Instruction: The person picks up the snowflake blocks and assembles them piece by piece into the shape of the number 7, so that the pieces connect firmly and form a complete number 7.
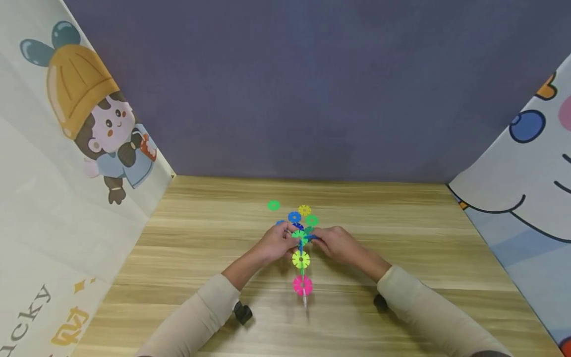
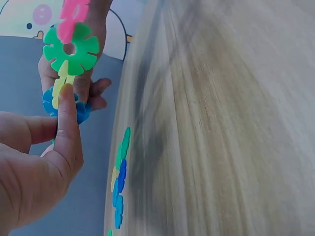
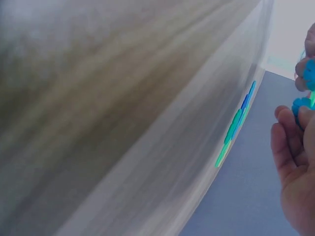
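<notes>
A chain of interlocking plastic flower discs hangs upright between the two hands in the head view, with a pink disc (image 1: pixel 303 285), a yellow disc (image 1: pixel 301 259) and a bright green disc (image 1: pixel 300 238) facing the camera. My left hand (image 1: pixel 276 244) pinches the chain near the green disc. From the other side, my right hand (image 1: pixel 336 244) pinches a blue disc (image 1: pixel 311 237) at the chain. The right wrist view shows that blue disc (image 3: pixel 301 107) between thumb and fingers. In the left wrist view, a fingertip presses on a yellow disc (image 2: pixel 61 83) beside a blue one.
Loose discs lie on the wooden table (image 1: pixel 214 208) beyond the hands: a green disc (image 1: pixel 273 205) off to the left, a yellow disc (image 1: pixel 305 210), a blue disc (image 1: pixel 294 217) and several others. A dark panel (image 1: pixel 303 99) stands behind, with printed panels at both sides.
</notes>
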